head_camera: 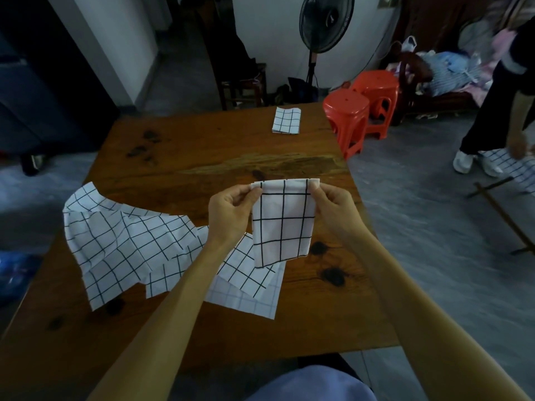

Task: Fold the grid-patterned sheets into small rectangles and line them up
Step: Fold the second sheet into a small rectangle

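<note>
Folded grid sheet (282,224) held upright in the air above the right-hand half of the wooden table (202,146), clear of the surface. Long axis vertical; top edge level and pulled taut, lower edge hanging free and curling slightly toward the near side. Black grid lines on white, running square to the edges.

Left hand (231,211) pinching the top left corner, thumb and forefinger closed on the cloth, remaining fingers curled behind. Right hand (333,202) pinching the top right corner in the same manner. Both forearms extended from the near edge.

Unfolded grid sheets (127,241) lying loose and rumpled on the left half of the table, one corner overhanging the left edge, several overlapping; one flatter sheet (249,296) underneath, extending toward the table's middle, directly below the held piece. Number of sheets in the heap not determinable.

Finished folded rectangle (286,121) lying flat near the far right corner, long axis running roughly from near edge to far edge, well apart from the hands.

Table surface brown timber, with dark knots and stains and a pale worn band across the middle.

Room: grey floor, two red plastic stools (362,111) just beside the far right corner, standing fan (325,23) against the white far wall, dark wooden chair (243,82) beyond the far edge. Second person (498,111) standing at right, blurred, with another grid cloth (512,169) near the feet. Clutter of fabrics on furniture at far right.
</note>
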Demonstrator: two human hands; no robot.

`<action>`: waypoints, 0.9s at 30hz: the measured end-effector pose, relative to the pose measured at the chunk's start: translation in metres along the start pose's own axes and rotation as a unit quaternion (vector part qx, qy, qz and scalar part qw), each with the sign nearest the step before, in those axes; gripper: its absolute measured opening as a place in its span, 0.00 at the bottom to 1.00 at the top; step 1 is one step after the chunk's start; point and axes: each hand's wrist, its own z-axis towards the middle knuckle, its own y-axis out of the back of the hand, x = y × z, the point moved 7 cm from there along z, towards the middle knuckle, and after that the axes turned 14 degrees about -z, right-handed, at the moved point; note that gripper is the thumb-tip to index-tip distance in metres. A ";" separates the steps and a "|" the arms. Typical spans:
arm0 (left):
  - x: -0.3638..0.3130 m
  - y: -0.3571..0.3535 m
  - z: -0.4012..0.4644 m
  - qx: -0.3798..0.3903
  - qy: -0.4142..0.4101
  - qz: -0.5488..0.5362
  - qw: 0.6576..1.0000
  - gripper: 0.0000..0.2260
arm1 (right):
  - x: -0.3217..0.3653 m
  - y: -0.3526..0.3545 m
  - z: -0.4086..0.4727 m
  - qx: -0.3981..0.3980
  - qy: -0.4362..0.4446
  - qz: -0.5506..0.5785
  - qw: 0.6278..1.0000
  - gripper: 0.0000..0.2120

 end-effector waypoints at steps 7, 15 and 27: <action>-0.012 -0.003 0.001 0.007 -0.032 0.075 0.997 0.14 | 0.004 0.003 0.002 -0.025 0.051 -0.082 0.995 0.25; -0.034 -0.062 0.008 0.202 -0.115 0.179 0.956 0.11 | 0.029 -0.012 0.002 0.041 0.170 -0.313 0.934 0.12; -0.024 -0.039 0.014 0.080 -0.116 0.155 0.978 0.05 | 0.013 -0.009 -0.003 0.056 0.154 -0.357 0.919 0.23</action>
